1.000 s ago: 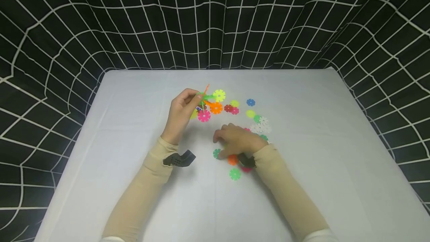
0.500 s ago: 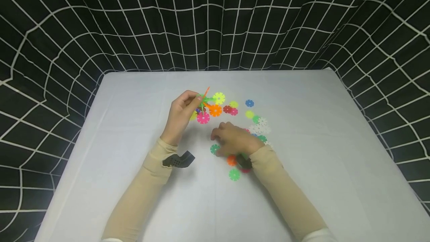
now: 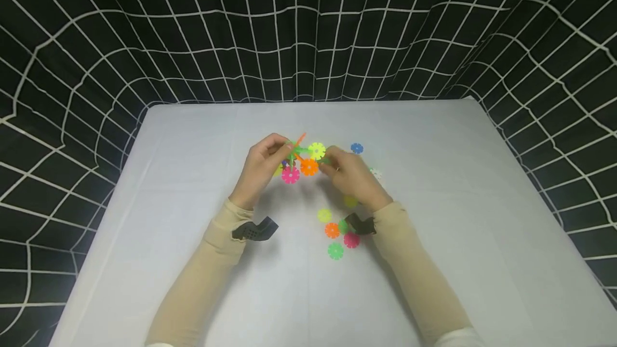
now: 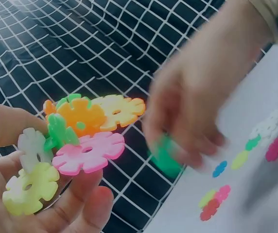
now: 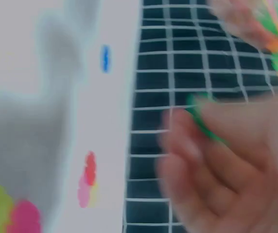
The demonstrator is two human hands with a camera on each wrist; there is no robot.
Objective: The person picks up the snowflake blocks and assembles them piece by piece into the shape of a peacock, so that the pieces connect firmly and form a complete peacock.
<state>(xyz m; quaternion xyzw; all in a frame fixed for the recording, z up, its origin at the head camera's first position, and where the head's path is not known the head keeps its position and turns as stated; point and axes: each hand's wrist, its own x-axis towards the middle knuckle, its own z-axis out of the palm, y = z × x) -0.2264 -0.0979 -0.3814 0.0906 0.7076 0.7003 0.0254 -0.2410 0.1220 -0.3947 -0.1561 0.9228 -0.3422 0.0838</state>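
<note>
My left hand (image 3: 262,167) holds a cluster of interlocked snowflake discs (image 4: 80,116), notched flower-shaped plastic pieces in green, orange, pink, yellow and pale white. In the left wrist view the cluster sits between thumb and fingers, with a pink disc (image 4: 89,152) over the fingertips and a yellow-orange disc (image 4: 118,111) on the far side. My right hand (image 3: 354,178) is close to the cluster's right side. It pinches a single green snowflake disc (image 4: 165,158), blurred in both wrist views. In the right wrist view that disc shows edge-on between thumb and forefinger.
Loose discs lie on the white table (image 3: 193,240): an orange one (image 3: 332,230), a pink one (image 3: 352,240), a green one (image 3: 336,251) and a yellow one (image 3: 324,215). A blue disc (image 3: 356,148) lies farther back. A black gridded curtain (image 3: 270,31) surrounds the table.
My right hand has picked up the green disc from the table and moved up and away from me, beside the cluster. My left hand keeps its hold, shifting slightly.
</note>
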